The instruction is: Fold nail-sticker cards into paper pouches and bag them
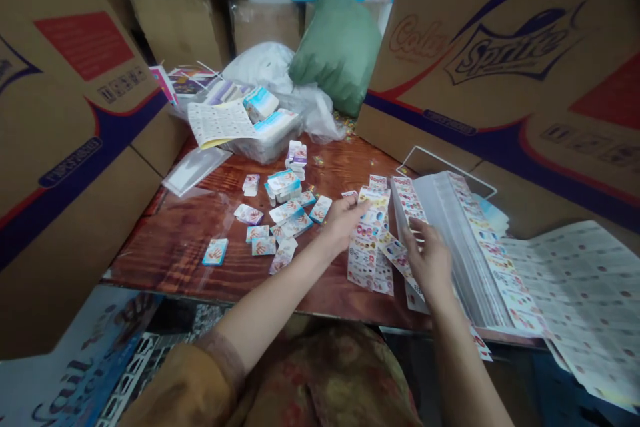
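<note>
My left hand point(345, 221) is closed on the edge of several printed sticker strips point(370, 253) lying on the wooden table, its fingertips over their upper part. To its right, my right hand point(429, 257) has curled fingers at a slanted sticker strip point(395, 253); its grip is partly hidden by the hand. Beside that hand stands a long, thick stack of sticker sheets point(445, 233), packed on edge, with colourful prints along its sides. Small blue and purple cartons point(290, 217) with hand pictures lie scattered left of my left hand.
A plastic-wrapped bin point(265, 143) of cartons and sheets stands at the back, near a green sack point(336, 47). Large cardboard boxes point(500, 73) wall in both sides. Printed sheets point(585, 293) hang over the table's right edge. A clear plastic sleeve point(195, 170) lies at left.
</note>
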`<state>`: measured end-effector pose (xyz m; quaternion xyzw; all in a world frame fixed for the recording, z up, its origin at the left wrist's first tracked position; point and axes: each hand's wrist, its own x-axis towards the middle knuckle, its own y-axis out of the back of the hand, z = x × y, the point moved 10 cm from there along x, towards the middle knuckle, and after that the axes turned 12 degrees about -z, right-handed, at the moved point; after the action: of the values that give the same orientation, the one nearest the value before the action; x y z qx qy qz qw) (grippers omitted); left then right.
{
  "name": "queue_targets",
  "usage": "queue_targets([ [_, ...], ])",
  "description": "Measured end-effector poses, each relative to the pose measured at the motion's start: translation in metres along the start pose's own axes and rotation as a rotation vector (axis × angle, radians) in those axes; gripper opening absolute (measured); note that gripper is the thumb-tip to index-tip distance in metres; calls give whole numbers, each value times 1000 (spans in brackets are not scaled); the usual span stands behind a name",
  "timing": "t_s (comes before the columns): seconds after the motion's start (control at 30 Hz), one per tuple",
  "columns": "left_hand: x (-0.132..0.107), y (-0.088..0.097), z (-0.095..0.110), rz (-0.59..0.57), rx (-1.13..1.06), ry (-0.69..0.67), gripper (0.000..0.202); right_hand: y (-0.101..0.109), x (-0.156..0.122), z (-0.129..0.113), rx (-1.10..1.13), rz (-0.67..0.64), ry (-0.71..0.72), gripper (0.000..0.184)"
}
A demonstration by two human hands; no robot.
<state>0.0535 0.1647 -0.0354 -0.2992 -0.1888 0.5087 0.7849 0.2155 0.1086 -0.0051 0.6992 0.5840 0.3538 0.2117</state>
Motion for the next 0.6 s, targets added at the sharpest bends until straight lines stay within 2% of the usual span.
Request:
queue_targets([
  [0.07,-3,-1,6,-34,82,-21,38,-1,1,6,228,-24,-42,46],
  [0.17,-14,-9,7,-96,274,5,34,-7,-6,-19,542,-75,18,56],
  [0.23,-24,-19,7,-150,405,20,31,-5,-11,-46,488,-80,88,63],
  [0.3,-34,-29,10,-190,512,15,27,0,-14,-67,291,-73,136,57],
  [0.4,-49,-37,21,-220,677,-31,22,4,-14,-77,114,-61,151,47],
  [0.5,-62,-45,30,-248,819,-98,21,5,-15,-74,178,-64,157,45],
  [0.6,-71,-46,33,-224,845,-135,19,-4,-19,-73,338,-127,154,32],
])
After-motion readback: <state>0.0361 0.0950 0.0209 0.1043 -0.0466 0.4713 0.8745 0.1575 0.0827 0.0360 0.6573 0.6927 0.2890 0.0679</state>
